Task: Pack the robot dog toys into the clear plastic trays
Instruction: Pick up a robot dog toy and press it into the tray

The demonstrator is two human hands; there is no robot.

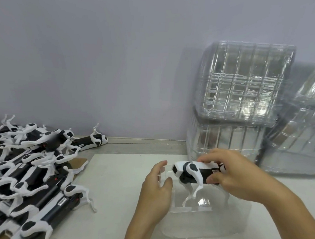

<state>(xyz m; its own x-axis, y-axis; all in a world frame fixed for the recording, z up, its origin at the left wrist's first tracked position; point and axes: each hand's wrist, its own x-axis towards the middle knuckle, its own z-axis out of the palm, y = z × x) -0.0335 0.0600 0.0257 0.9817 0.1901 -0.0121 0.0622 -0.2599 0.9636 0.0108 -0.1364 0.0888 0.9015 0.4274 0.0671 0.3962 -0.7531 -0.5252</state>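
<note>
gripping a robot dog toy [196, 174] in the right hand [234, 177], left hand [156, 190] pinching the clear tray [209, 220] edge

Plain pale lilac-grey wall [95, 58], white tabletop [116, 176] butted against it, soft even light

My left hand [157, 190] and right hand [234, 177] are bare, no gloves, rings or watch. Both forearms, entering from the lower edge of the frame, are bare too, no sleeves showing.
</note>
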